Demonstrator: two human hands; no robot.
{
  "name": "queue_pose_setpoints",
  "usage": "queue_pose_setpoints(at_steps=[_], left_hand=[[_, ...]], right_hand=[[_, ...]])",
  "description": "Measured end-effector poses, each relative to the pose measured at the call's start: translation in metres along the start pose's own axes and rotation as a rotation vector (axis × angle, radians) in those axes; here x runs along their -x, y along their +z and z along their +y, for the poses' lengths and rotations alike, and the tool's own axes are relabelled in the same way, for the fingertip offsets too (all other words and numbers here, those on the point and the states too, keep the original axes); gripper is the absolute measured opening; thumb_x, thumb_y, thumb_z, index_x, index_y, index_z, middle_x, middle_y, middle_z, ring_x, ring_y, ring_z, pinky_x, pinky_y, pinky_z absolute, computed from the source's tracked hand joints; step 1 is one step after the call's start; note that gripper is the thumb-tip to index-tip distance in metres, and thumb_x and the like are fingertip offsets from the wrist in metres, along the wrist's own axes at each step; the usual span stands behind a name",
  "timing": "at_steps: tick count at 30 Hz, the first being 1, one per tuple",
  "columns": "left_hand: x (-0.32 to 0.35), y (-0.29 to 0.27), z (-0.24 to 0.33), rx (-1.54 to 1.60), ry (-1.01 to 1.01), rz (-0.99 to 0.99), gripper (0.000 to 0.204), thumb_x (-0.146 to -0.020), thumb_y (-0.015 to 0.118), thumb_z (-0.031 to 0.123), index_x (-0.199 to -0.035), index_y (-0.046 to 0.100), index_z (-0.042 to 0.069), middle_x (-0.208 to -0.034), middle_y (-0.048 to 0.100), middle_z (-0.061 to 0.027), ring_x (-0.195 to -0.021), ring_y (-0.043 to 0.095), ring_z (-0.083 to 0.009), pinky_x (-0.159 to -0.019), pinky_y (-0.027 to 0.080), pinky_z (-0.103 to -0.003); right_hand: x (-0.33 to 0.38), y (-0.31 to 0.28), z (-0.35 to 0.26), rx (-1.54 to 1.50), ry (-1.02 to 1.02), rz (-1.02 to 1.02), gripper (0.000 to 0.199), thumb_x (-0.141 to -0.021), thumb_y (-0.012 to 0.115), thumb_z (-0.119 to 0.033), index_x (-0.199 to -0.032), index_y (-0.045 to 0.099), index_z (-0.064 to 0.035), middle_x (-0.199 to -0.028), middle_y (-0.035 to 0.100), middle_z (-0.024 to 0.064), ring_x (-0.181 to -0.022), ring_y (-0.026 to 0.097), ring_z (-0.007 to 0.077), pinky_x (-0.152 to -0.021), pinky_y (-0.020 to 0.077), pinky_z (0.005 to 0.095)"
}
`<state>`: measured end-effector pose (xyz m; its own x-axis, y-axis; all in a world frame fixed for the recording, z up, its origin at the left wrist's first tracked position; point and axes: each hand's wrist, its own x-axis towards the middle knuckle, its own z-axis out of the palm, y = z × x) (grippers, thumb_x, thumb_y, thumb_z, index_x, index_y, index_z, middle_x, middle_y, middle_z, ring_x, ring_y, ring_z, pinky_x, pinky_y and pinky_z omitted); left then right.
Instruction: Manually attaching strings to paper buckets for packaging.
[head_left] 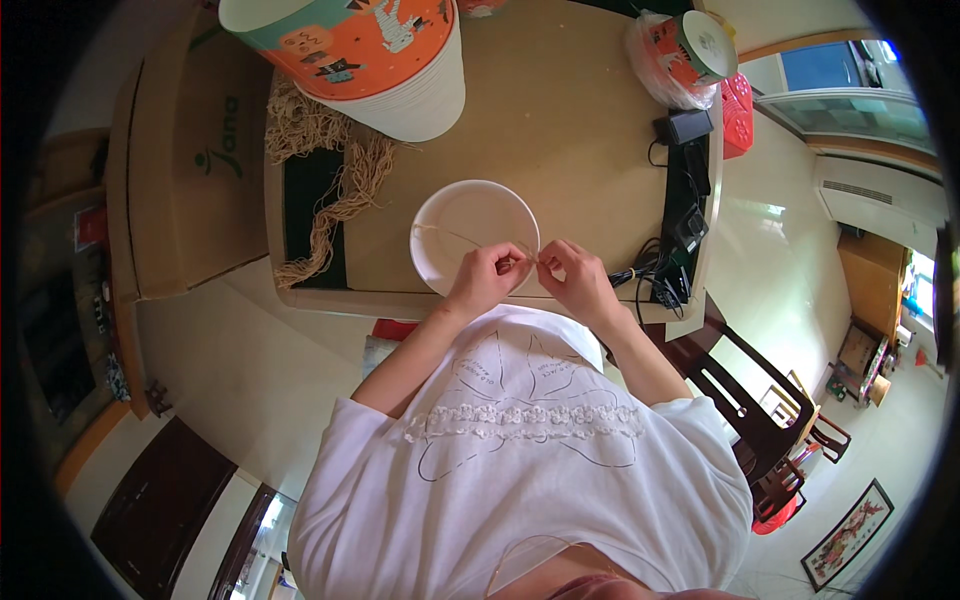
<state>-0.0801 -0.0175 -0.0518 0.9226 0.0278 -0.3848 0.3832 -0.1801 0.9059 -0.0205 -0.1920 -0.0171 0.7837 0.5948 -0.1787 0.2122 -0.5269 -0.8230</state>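
Note:
My left hand [487,278] and my right hand [580,284] are close together over the near right rim of a white round paper tub [432,212]. Fingers and thumb of both hands are pinched at a thin tan string [458,236]. From my left fingers the string runs leftward across the tub's opening to its left rim. Between the two pinches only a very short stretch shows, and I cannot tell if it is knotted. The tub stands upright at the near side of the table, and its lower wall is hidden.
A stack of large orange and white paper tubs [415,95] stands at the far left, beside a bundle of tan strings [345,190]. Wrapped smaller tubs [675,60] are at the far right. Black adapters [685,126] and cables [650,270] line the right edge. A cardboard box [190,190] stands left.

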Motion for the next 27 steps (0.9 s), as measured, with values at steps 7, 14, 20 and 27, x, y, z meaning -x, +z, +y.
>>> queue_pose_setpoints(at_steps=[7,14,20,27], left_hand=[[0.000,-0.001,0.001,0.081,0.010,0.006,0.012,-0.085,0.065,0.012,-0.082,0.061,0.001,-0.062,0.060,-0.0034,-0.057,0.054,-0.0056,-0.054,0.045,-0.025],[0.000,0.001,0.001,0.104,0.023,0.016,0.010,-0.085,0.065,0.011,-0.083,0.061,0.001,-0.062,0.059,-0.0044,-0.057,0.053,-0.0065,-0.054,0.044,-0.026],[0.001,0.001,-0.002,0.080,0.069,0.024,0.009,-0.084,0.065,0.012,-0.085,0.064,0.002,-0.059,0.057,-0.0050,-0.053,0.049,-0.0077,-0.051,0.041,-0.026],[0.000,0.000,-0.003,0.070,0.040,0.042,0.008,-0.087,0.062,0.009,-0.088,0.063,0.001,-0.067,0.060,-0.0028,-0.061,0.053,-0.0059,-0.056,0.044,-0.024]], right_hand=[[-0.002,0.002,-0.009,-0.008,-0.046,0.029,0.016,-0.078,0.067,-0.006,-0.090,0.057,-0.0036,-0.089,0.060,0.0116,-0.080,0.063,0.0284,-0.068,0.0539,0.0359],[-0.003,0.008,-0.005,0.078,-0.110,0.076,0.013,-0.077,0.069,-0.004,-0.087,0.060,-0.0043,-0.084,0.059,0.0093,-0.074,0.061,0.0229,-0.063,0.0520,0.0327],[-0.002,0.009,-0.007,0.017,-0.018,0.098,0.011,-0.078,0.069,-0.004,-0.085,0.061,-0.0035,-0.082,0.059,0.0092,-0.071,0.061,0.0220,-0.062,0.0511,0.0318],[-0.002,0.006,-0.007,0.016,-0.023,0.058,0.011,-0.078,0.067,-0.005,-0.086,0.060,-0.0028,-0.083,0.059,0.0115,-0.075,0.061,0.0280,-0.064,0.0518,0.0350]])
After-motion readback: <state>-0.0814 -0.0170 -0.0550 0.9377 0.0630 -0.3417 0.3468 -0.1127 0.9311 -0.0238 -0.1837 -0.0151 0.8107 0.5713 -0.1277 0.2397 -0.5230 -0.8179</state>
